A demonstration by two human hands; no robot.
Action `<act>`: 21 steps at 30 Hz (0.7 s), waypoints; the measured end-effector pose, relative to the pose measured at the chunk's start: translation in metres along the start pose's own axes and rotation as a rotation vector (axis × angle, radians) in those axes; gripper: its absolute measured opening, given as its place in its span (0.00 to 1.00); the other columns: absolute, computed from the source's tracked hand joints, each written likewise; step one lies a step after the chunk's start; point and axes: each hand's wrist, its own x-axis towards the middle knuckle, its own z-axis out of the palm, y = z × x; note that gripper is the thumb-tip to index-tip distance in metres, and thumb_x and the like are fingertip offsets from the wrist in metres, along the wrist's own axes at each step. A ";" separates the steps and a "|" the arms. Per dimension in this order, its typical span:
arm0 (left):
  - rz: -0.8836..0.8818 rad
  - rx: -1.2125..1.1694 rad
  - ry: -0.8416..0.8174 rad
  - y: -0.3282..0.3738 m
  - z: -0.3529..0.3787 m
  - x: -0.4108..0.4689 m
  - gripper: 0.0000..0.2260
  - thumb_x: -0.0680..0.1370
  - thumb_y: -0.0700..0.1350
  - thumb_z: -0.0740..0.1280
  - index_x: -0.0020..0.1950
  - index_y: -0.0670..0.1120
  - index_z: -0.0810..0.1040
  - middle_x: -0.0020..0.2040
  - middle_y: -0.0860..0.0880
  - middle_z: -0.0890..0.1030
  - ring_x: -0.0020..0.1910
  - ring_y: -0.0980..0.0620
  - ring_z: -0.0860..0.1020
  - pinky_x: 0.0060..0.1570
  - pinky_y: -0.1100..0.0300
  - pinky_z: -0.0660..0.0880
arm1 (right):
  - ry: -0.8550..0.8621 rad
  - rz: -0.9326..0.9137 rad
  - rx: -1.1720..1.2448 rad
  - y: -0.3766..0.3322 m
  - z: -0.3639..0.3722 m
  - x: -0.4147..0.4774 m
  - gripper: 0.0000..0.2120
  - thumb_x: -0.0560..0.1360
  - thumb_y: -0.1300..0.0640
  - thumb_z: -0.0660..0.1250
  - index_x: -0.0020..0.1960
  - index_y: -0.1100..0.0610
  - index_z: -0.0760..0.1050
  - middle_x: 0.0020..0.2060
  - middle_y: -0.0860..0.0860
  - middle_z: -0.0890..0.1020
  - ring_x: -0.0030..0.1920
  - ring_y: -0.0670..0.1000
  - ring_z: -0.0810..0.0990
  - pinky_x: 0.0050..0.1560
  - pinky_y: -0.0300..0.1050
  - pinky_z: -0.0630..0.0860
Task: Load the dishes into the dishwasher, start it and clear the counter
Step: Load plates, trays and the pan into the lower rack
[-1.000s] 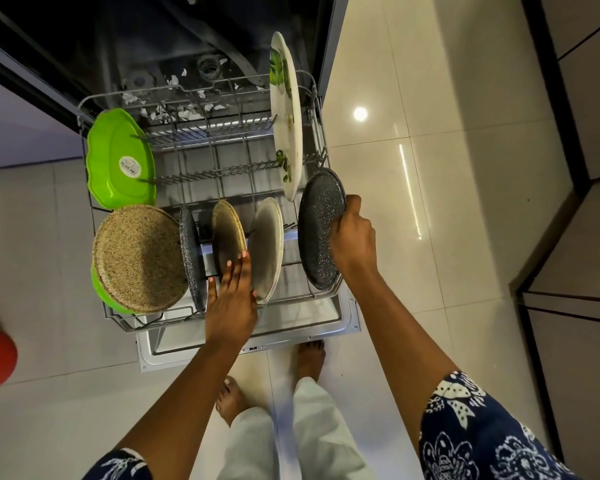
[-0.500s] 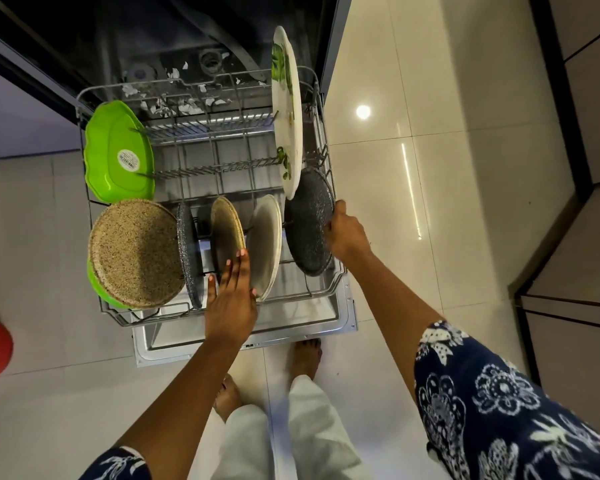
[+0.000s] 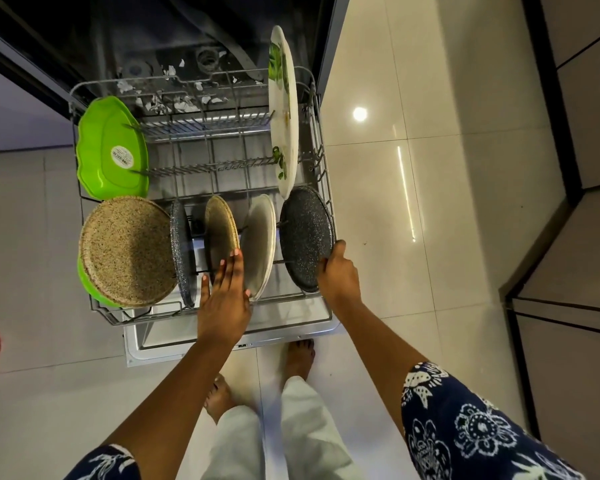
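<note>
Now the right hand (image 3: 338, 271) curls its fingers round the near edge of the dark speckled plate (image 3: 303, 237), which stands on edge in the front right corner of the rack (image 3: 321, 157), close against its right rail. The left hand (image 3: 224, 299) lies with straight fingers against the pale plate (image 3: 260, 244) at the rack's front middle, gripping nothing. A large tan speckled plate (image 3: 125, 251) leans at the rack's front left, a green tray (image 3: 108, 154) at its back left and a white leaf-patterned plate (image 3: 286, 112) at its back right.
</note>
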 end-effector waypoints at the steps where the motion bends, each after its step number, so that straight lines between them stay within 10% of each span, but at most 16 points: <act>1: -0.007 0.000 -0.001 0.001 0.001 0.000 0.35 0.79 0.44 0.60 0.78 0.47 0.41 0.78 0.44 0.56 0.77 0.48 0.51 0.74 0.47 0.45 | -0.005 0.021 0.003 0.001 0.002 -0.004 0.16 0.80 0.57 0.56 0.65 0.60 0.57 0.46 0.62 0.79 0.41 0.59 0.78 0.36 0.47 0.72; 8: -0.067 -0.048 -0.049 0.004 0.000 0.000 0.38 0.78 0.42 0.63 0.78 0.49 0.39 0.78 0.45 0.55 0.77 0.47 0.52 0.73 0.48 0.47 | 0.031 0.182 0.095 -0.004 0.014 -0.016 0.19 0.79 0.58 0.57 0.68 0.59 0.57 0.50 0.60 0.78 0.43 0.56 0.77 0.38 0.45 0.71; 14: -0.098 -0.134 -0.176 0.019 -0.059 -0.005 0.30 0.78 0.45 0.64 0.77 0.47 0.55 0.77 0.44 0.57 0.74 0.42 0.60 0.71 0.47 0.61 | 0.086 0.189 0.098 -0.044 -0.023 -0.053 0.36 0.76 0.58 0.63 0.76 0.58 0.47 0.73 0.59 0.60 0.70 0.60 0.64 0.65 0.56 0.68; 21: -0.103 -0.459 0.030 0.015 -0.219 -0.040 0.17 0.77 0.49 0.62 0.65 0.49 0.76 0.60 0.45 0.79 0.58 0.44 0.78 0.58 0.51 0.74 | 0.030 -0.231 -0.166 -0.163 -0.085 -0.134 0.17 0.77 0.57 0.60 0.65 0.58 0.70 0.59 0.58 0.77 0.61 0.60 0.72 0.57 0.53 0.73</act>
